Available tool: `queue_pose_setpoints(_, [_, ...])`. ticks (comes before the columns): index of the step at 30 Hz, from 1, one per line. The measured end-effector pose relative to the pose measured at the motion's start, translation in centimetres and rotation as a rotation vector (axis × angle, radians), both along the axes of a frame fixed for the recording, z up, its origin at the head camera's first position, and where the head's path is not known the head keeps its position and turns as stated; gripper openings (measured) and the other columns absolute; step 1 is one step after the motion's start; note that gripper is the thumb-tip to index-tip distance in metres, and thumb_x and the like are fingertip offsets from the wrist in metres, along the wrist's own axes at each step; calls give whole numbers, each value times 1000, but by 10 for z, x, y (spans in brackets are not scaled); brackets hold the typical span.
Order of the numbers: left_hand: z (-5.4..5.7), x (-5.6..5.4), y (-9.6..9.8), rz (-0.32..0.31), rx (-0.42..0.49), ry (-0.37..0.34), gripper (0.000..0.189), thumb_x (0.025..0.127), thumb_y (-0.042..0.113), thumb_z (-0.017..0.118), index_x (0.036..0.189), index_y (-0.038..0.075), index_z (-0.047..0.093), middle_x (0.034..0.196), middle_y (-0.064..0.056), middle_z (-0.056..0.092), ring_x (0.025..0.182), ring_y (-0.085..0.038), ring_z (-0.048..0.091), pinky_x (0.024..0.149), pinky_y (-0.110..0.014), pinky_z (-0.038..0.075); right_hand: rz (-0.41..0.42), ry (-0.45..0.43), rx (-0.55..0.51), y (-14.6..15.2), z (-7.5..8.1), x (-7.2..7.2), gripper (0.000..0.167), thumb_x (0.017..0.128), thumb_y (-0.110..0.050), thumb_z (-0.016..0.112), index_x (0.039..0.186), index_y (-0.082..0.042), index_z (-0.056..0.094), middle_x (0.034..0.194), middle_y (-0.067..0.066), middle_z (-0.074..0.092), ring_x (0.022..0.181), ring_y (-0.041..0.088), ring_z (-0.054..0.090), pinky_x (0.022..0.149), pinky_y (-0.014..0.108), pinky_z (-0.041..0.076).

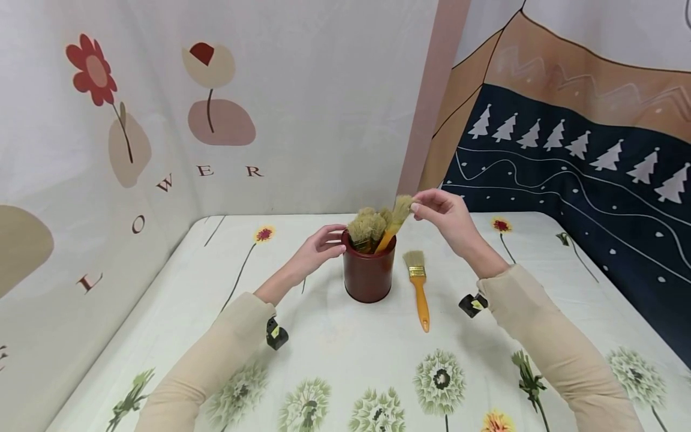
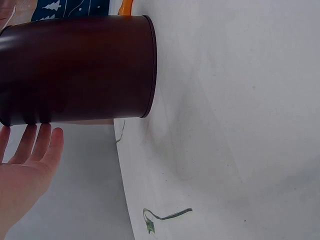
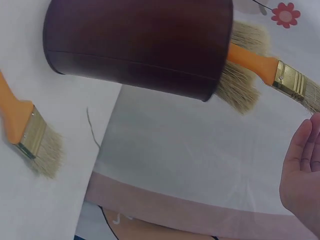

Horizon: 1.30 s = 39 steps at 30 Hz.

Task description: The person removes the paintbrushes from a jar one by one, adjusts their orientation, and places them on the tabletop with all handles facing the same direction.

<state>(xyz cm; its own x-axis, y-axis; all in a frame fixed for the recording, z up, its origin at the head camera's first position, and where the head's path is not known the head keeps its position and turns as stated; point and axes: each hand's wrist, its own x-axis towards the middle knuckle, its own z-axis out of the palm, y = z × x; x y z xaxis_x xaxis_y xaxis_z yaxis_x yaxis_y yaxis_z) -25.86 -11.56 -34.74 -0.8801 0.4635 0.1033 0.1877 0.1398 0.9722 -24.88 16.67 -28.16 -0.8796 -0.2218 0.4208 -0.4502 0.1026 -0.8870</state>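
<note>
Left hand (image 1: 318, 247): fingers relaxed and only lightly bent, fingertips resting against the rim of the dark red tin (image 1: 369, 271); nothing gripped. Right hand (image 1: 444, 213): raised above the tin, thumb and fingertips pinching the bristle end of an orange-handled brush (image 1: 393, 225); remaining fingers loosely extended. Brush leaning out of the tin, handle down inside, beside other bristle heads (image 1: 367, 228) standing in the same tin. Tin upright near the middle of the flowered tablecloth (image 1: 335, 348). Second orange-handled brush (image 1: 418, 288) flat on the cloth just right of the tin, bristles pointing away. Letters "L O W E R" readable on the white backdrop (image 1: 162, 186); no label visible on tin or brushes.
</note>
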Motion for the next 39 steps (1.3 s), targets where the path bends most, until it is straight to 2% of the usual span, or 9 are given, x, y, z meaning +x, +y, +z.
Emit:
queue_pose_setpoints(3, [-8, -7, -2, 2, 4, -1, 48, 88, 14, 55, 132, 10, 35, 130, -15, 38, 116, -26, 41, 92, -39, 37, -14, 16, -30, 4, 4, 0, 10, 85, -14, 60, 93, -9, 62, 84, 4, 59, 75, 19, 55, 77, 23, 45])
queue_pose_setpoints(7, [-11, -9, -2, 5, 1, 17, 49, 87, 20, 57, 132, 12, 36, 129, -13, 40, 115, -24, 42, 91, -38, 38, -24, 34, -91, 10, 9, 0, 8, 85, -11, 59, 92, -8, 62, 83, 5, 59, 74, 19, 54, 75, 21, 46])
queue_pose_setpoints(11, [-12, -9, -2, 4, 6, 32, 50, 87, 22, 58, 131, 13, 38, 128, -12, 41, 115, -23, 43, 90, -37, 38, -8, 47, -216, 17, 14, 0, 7, 85, -5, 58, 91, -7, 63, 84, 5, 59, 74, 17, 53, 73, 19, 46])
queue_pose_setpoints(16, [-12, -10, -2, -1, 16, 41, 49, 87, 21, 58, 130, 13, 38, 128, -12, 41, 115, -23, 43, 90, -37, 38, 60, 42, -401, 25, 20, 2, 11, 84, 3, 56, 90, -4, 63, 84, 6, 59, 71, 15, 54, 72, 19, 47])
queue_pose_setpoints(19, [-12, -10, -2, -1, 20, 40, 49, 87, 20, 58, 131, 12, 38, 127, -12, 42, 115, -23, 43, 90, -37, 38, 91, 40, -475, 29, 23, 3, 13, 84, 6, 55, 90, -2, 63, 84, 8, 59, 70, 15, 54, 71, 19, 47])
queue_pose_setpoints(29, [-14, -10, -2, 4, 18, 39, 50, 86, 22, 59, 130, 13, 38, 127, -11, 42, 114, -23, 43, 90, -37, 38, 86, 50, -583, 47, 23, 6, 9, 82, 6, 57, 88, 3, 62, 82, 10, 58, 68, 17, 53, 70, 20, 48])
queue_pose_setpoints(39, [-14, -9, -2, 6, 13, 38, 49, 86, 24, 59, 130, 14, 39, 127, -10, 42, 114, -22, 44, 90, -36, 39, 57, 15, -629, 64, 13, 4, 8, 79, 4, 61, 88, 3, 62, 83, 10, 57, 68, 17, 53, 68, 20, 48])
